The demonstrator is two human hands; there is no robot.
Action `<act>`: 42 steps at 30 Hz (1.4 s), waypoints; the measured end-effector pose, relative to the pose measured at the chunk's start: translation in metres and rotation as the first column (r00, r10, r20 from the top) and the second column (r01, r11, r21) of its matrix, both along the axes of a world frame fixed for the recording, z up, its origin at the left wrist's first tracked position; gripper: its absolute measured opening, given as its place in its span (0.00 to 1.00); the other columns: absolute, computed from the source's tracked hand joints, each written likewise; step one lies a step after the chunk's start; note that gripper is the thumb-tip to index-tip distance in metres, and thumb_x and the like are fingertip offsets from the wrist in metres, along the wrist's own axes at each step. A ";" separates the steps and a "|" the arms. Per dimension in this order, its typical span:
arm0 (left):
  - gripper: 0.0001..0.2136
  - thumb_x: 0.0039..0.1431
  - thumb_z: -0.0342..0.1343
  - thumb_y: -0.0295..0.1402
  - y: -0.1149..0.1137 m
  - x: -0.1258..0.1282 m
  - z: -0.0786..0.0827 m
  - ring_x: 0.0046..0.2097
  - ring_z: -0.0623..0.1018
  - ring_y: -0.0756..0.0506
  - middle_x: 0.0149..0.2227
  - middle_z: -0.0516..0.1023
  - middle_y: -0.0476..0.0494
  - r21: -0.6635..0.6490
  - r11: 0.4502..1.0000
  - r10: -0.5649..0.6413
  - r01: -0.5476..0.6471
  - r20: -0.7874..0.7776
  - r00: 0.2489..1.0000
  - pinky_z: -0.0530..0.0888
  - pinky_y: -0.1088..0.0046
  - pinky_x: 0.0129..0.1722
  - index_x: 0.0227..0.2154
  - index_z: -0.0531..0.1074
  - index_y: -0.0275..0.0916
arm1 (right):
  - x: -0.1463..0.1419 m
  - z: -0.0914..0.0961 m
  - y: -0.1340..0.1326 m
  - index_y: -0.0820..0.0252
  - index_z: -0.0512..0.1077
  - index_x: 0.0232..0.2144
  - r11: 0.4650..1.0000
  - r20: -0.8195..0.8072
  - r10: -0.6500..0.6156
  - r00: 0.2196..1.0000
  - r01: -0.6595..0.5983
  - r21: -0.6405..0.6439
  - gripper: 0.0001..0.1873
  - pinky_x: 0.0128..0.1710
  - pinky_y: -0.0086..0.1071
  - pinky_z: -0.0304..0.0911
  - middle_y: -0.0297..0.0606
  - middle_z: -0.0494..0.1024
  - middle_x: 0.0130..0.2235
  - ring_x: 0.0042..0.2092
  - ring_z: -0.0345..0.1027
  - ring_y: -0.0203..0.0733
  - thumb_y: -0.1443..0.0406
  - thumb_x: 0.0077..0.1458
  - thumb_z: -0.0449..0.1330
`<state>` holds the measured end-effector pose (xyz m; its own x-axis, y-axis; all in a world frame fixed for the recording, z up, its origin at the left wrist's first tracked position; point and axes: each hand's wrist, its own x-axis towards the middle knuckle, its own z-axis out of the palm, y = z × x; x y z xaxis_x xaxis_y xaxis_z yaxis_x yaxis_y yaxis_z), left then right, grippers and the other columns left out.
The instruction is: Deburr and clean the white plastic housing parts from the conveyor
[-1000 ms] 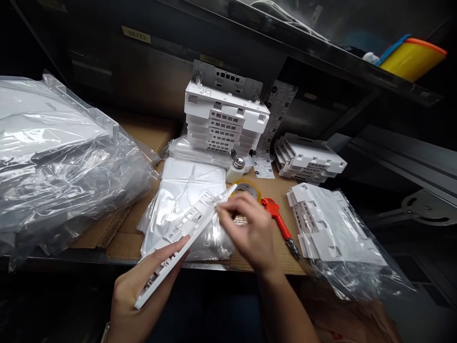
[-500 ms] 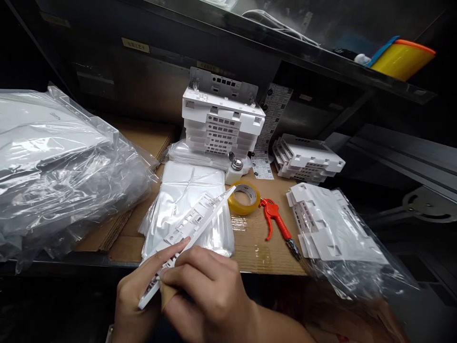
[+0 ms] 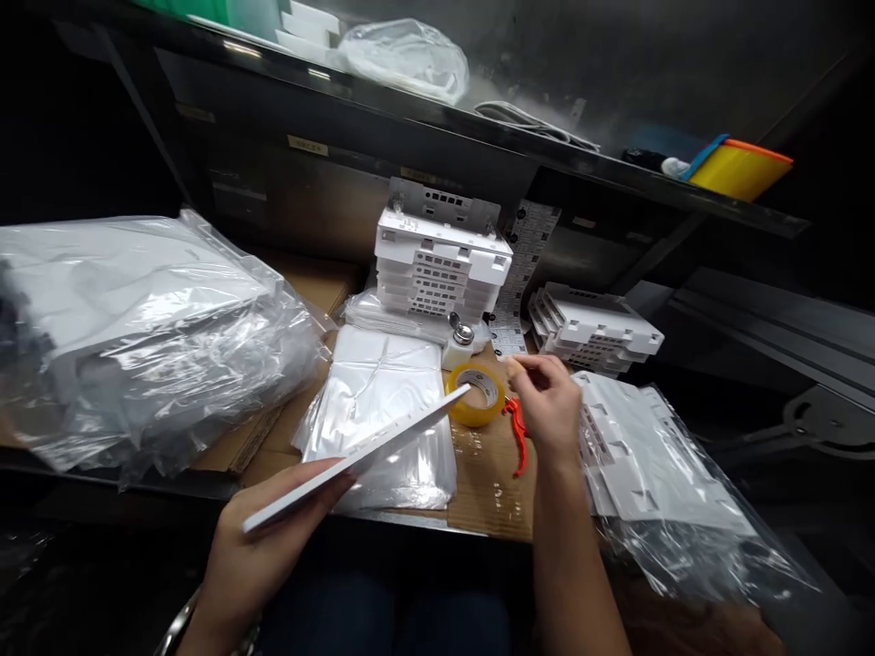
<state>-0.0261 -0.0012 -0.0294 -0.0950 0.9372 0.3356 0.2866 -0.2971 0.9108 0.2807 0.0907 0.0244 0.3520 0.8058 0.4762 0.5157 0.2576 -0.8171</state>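
In my left hand [image 3: 256,538] is a white plastic panel [image 3: 369,454], held at its lower end and tilted edge-on, its far end rising to the right. My right hand [image 3: 547,405] is raised away from the panel, thumb and fingers pinched together; what they hold, if anything, I cannot make out. It is nearest to a red air blow gun [image 3: 518,433], partly hidden by the hand and forearm. Just left of it lies a roll of yellow tape [image 3: 457,407], overlapped by the panel's tip. A white dispenser bottle [image 3: 458,346] with its metal lid flipped up stands behind the tape.
Clear plastic bags [image 3: 383,387] lie flat beneath the panel. Slotted white housings are stacked at the back [image 3: 437,264] and back right [image 3: 598,328]; bagged ones [image 3: 649,446] lie at right. A large bagged pile [image 3: 150,319] fills the left. An overhead shelf [image 3: 437,123] crosses above.
My right hand has left the panel and moved right, beside the blow gun. My left hand has turned the panel so its slotted face no longer shows. The view has shifted.
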 end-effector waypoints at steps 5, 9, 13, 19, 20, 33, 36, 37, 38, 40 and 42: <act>0.06 0.56 0.70 0.35 0.011 0.000 0.028 0.35 0.87 0.41 0.36 0.88 0.49 -0.005 0.989 -0.149 0.149 0.025 0.988 0.84 0.73 0.34 0.38 0.85 0.48 | -0.021 0.026 -0.056 0.55 0.75 0.44 0.954 -0.410 0.266 0.873 -0.299 -0.017 0.11 0.25 0.29 0.72 0.39 0.83 0.41 0.31 0.78 0.39 0.56 0.63 0.65; 0.05 0.58 0.69 0.34 0.013 0.005 0.044 0.35 0.87 0.40 0.37 0.88 0.46 -0.005 0.971 -0.238 0.238 -0.001 0.971 0.84 0.72 0.35 0.37 0.86 0.47 | -0.046 0.034 -0.085 0.52 0.69 0.46 0.817 -0.514 0.489 0.705 -0.577 -0.015 0.08 0.24 0.28 0.74 0.42 0.82 0.51 0.31 0.80 0.37 0.57 0.70 0.58; 0.04 0.62 0.66 0.34 0.011 0.007 0.055 0.36 0.87 0.41 0.38 0.88 0.46 -0.048 0.934 -0.354 0.353 -0.022 0.935 0.83 0.72 0.36 0.38 0.86 0.48 | -0.060 0.028 -0.094 0.52 0.69 0.47 0.740 -0.506 0.555 0.660 -0.670 -0.062 0.08 0.34 0.31 0.78 0.40 0.80 0.52 0.37 0.80 0.37 0.57 0.71 0.56; 0.05 0.63 0.65 0.35 0.012 0.005 0.044 0.52 0.84 0.37 0.42 0.88 0.49 0.016 0.929 -0.368 0.369 -0.065 0.928 0.70 0.53 0.65 0.40 0.84 0.52 | -0.066 0.019 -0.103 0.54 0.70 0.47 0.785 -0.516 0.502 0.694 -0.616 -0.064 0.10 0.43 0.37 0.78 0.39 0.83 0.45 0.41 0.80 0.41 0.56 0.71 0.57; 0.07 0.61 0.67 0.36 0.013 0.007 0.039 0.57 0.81 0.36 0.45 0.87 0.48 0.019 0.941 -0.335 0.337 -0.060 0.940 0.65 0.49 0.69 0.41 0.84 0.52 | -0.066 0.019 -0.105 0.54 0.70 0.47 0.793 -0.516 0.496 0.698 -0.606 -0.058 0.10 0.43 0.37 0.79 0.39 0.83 0.45 0.42 0.81 0.42 0.56 0.70 0.58; 0.29 0.66 0.45 0.52 0.017 0.033 0.067 0.61 0.77 0.26 0.54 0.82 0.29 -0.268 0.805 -0.106 0.529 0.813 0.573 0.75 0.42 0.58 0.58 0.75 0.36 | -0.072 -0.013 -0.132 0.49 0.70 0.48 0.850 -0.286 0.527 0.800 -0.495 0.180 0.06 0.43 0.37 0.77 0.38 0.84 0.44 0.45 0.81 0.43 0.61 0.71 0.57; 0.24 0.66 0.51 0.37 0.021 0.037 0.081 0.55 0.81 0.26 0.49 0.84 0.27 -0.380 0.766 0.165 0.519 0.896 0.411 0.74 0.41 0.59 0.60 0.71 0.28 | -0.065 -0.014 -0.138 0.49 0.70 0.49 0.814 -0.296 0.574 0.763 -0.569 0.113 0.07 0.33 0.30 0.76 0.40 0.80 0.51 0.40 0.81 0.40 0.64 0.71 0.56; 0.24 0.66 0.51 0.35 0.022 0.040 0.084 0.54 0.81 0.26 0.48 0.84 0.26 -0.396 0.754 0.240 0.524 0.909 0.341 0.74 0.41 0.59 0.61 0.69 0.26 | -0.062 -0.011 -0.138 0.49 0.72 0.49 0.809 -0.235 0.586 0.775 -0.577 0.115 0.08 0.34 0.30 0.76 0.41 0.79 0.51 0.41 0.81 0.40 0.66 0.70 0.57; 0.25 0.67 0.52 0.34 0.022 0.044 0.086 0.53 0.82 0.26 0.49 0.84 0.26 -0.394 0.753 0.281 0.527 0.917 0.284 0.74 0.42 0.59 0.62 0.68 0.26 | -0.061 -0.007 -0.137 0.50 0.74 0.49 0.806 -0.139 0.591 0.794 -0.578 0.128 0.10 0.37 0.31 0.76 0.41 0.79 0.50 0.43 0.80 0.40 0.69 0.68 0.59; 0.26 0.67 0.53 0.35 0.021 0.053 0.090 0.52 0.82 0.27 0.50 0.84 0.26 -0.358 0.761 0.287 0.542 0.934 0.214 0.75 0.43 0.58 0.64 0.66 0.27 | -0.066 0.003 -0.136 0.52 0.76 0.49 0.803 0.060 0.573 0.818 -0.574 0.160 0.14 0.44 0.32 0.76 0.40 0.80 0.45 0.46 0.78 0.41 0.73 0.63 0.63; 0.26 0.68 0.53 0.35 0.019 0.064 0.093 0.52 0.83 0.28 0.51 0.83 0.26 -0.337 0.743 0.285 0.579 0.941 0.181 0.75 0.45 0.58 0.64 0.66 0.28 | -0.079 0.012 -0.134 0.55 0.76 0.50 0.798 0.154 0.559 0.815 -0.579 0.170 0.16 0.45 0.30 0.75 0.39 0.80 0.42 0.44 0.78 0.40 0.74 0.61 0.65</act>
